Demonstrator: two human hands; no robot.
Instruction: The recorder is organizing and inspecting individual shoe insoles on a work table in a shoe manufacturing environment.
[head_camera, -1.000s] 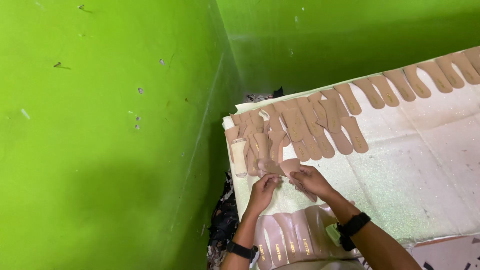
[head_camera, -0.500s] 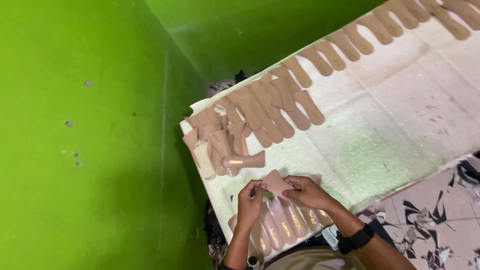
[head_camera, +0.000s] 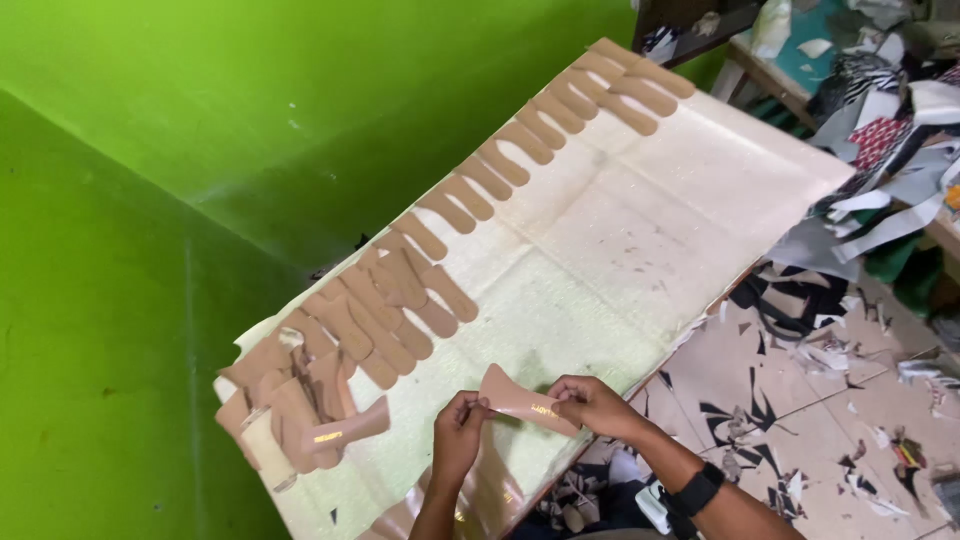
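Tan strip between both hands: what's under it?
Under the tan strip lies the pale paper-covered board. The left hand and right hand cover its ends; the board beneath is hidden.

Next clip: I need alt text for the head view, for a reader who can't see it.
Two hands, left hand and right hand, hold a tan insole-shaped piece between them over a pale work board. Rows of similar tan pieces line the board's far edge beside a green wall; fabric scraps litter the floor.
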